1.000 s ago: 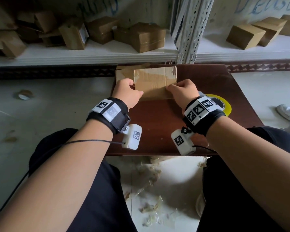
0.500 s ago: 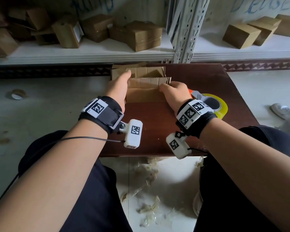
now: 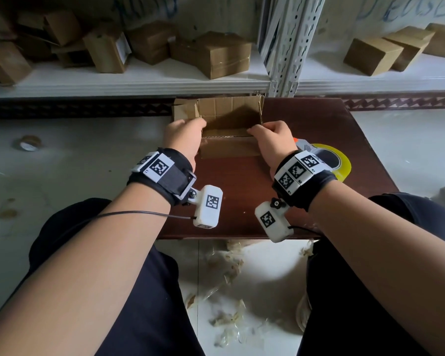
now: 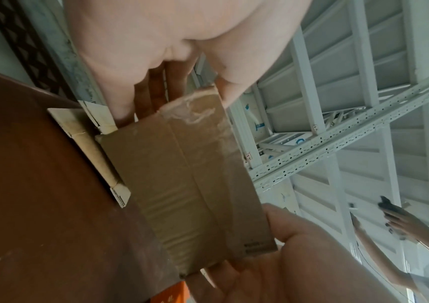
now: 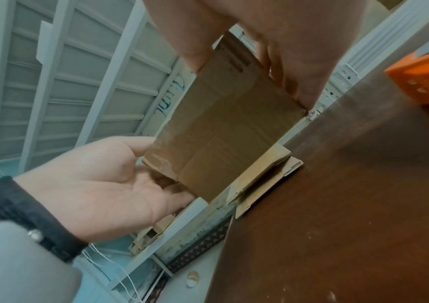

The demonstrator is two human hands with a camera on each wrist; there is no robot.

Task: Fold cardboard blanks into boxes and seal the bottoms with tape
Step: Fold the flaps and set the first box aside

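A brown cardboard box [image 3: 229,147] stands squared open on the far half of the dark brown table [image 3: 237,201], its hollow inside facing up. My left hand [image 3: 188,132] grips the left end of its near wall, and my right hand [image 3: 267,133] pinches the right end. In the right wrist view the thumb and fingers [image 5: 192,47] clamp the box [image 5: 228,127] at its corner. The left wrist view shows the box's near panel [image 4: 195,184] between both hands. Flat cardboard blanks [image 4: 91,147] lie under it. A tape dispenser with a yellow roll [image 3: 337,163] lies beside my right wrist.
White metal shelving [image 3: 139,80] behind the table holds several finished boxes [image 3: 216,57]. A spent tape core [image 3: 30,143] and tape scraps [image 3: 229,265] lie on the floor. Another person's arm [image 4: 402,227] shows far off in the left wrist view.
One second ago the blank was a flat sheet held upright. My hands have moved apart and it has opened into a rectangular tube.
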